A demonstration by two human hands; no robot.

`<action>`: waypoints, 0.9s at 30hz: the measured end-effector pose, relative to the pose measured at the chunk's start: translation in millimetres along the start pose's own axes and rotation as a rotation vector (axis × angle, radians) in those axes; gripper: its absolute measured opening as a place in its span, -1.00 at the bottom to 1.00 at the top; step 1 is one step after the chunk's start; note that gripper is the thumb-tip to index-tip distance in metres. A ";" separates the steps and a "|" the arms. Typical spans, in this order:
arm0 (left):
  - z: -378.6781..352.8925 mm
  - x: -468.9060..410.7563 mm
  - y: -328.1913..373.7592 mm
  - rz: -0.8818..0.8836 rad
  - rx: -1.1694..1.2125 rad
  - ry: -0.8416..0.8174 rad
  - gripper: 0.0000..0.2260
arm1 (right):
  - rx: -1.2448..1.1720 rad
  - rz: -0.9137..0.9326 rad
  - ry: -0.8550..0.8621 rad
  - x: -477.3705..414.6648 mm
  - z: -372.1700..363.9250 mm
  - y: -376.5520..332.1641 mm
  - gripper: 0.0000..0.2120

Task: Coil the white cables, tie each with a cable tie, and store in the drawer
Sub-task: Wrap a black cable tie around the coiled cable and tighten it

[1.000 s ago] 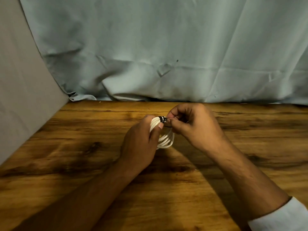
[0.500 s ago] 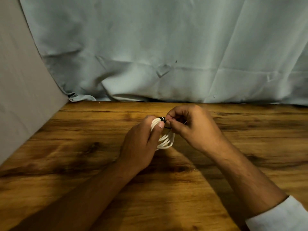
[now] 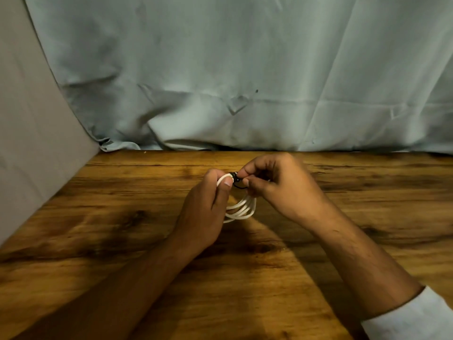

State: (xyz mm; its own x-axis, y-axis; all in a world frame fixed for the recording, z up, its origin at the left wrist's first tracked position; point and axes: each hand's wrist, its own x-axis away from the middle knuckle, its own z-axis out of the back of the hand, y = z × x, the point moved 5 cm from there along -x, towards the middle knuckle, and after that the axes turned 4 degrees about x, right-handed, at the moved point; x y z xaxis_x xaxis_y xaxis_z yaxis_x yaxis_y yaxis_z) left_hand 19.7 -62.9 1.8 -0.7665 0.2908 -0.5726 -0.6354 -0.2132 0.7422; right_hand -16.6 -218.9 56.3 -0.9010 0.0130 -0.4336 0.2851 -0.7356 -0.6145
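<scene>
Forearms converge forward, left hand point(image 3: 206, 212) curled in a grip, right hand's point(image 3: 282, 187) fingers point(image 3: 255, 168) pinching beside it.

- table point(image 3: 122, 241): wood, dark grain and knots, smooth, slight sheen
- backdrop point(image 3: 220, 69): pale blue-grey cloth, matt, creased
- cable coil point(image 3: 241, 209): white, smooth, looks plastic-jacketed
- cable tie point(image 3: 234, 179): black, material unclear
- sleeve point(image 3: 416, 317): white cloth

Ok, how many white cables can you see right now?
1: a coil gripped by the left hand, the right hand pinching the black tie at its top. Others may be out of view.
</scene>
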 end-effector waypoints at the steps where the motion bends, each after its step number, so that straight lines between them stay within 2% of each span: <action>1: 0.0 -0.3 0.1 0.003 0.005 0.000 -0.74 | -0.023 -0.023 -0.001 -0.1 -0.5 1.8 -0.77; 6: 0.0 -1.7 0.6 0.017 0.032 0.002 -0.75 | -0.100 -0.110 0.051 0.3 2.4 5.7 -0.76; 13: -0.9 -0.4 2.4 -0.013 -0.013 0.007 -0.78 | 0.107 -0.058 0.070 2.3 7.0 -7.3 -0.77; 22: -1.1 -0.4 2.8 -0.021 -0.011 0.013 -0.82 | 0.254 0.016 0.100 5.0 7.3 -15.5 -0.91; 27: -2.3 -0.5 3.1 -0.019 -0.002 0.015 -0.78 | 0.367 0.074 0.100 6.8 6.7 -24.5 -0.94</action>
State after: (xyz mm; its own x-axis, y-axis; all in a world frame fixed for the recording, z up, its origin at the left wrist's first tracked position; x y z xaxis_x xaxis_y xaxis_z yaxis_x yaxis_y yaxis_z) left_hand 17.9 -65.9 3.6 -0.7553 0.2813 -0.5920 -0.6503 -0.2090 0.7304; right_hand -31.9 -205.3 72.9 -0.8409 0.0036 -0.5412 0.1958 -0.9302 -0.3104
